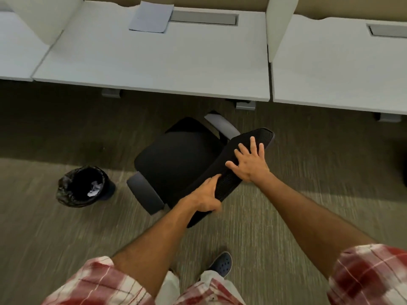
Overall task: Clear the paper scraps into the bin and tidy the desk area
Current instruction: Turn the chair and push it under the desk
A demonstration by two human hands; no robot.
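Observation:
A black office chair [176,164] stands on the carpet in front of the white desk [154,62]. My left hand [206,198] grips the lower end of the chair's mesh backrest [229,179]. My right hand [250,160] lies flat on the upper part of the backrest, fingers spread. A black bin [82,186] lined with a bag stands on the floor to the left of the chair, with crumpled paper scraps [94,189] inside. A stack of pale sheets of paper [150,17] lies at the back of the desk.
Neighbouring desks [339,69] sit to the right and left, split by white divider panels [276,23]. Grey desk feet [245,105] rest on the carpet under the front edge. My foot in a dark shoe [221,264] is just behind the chair.

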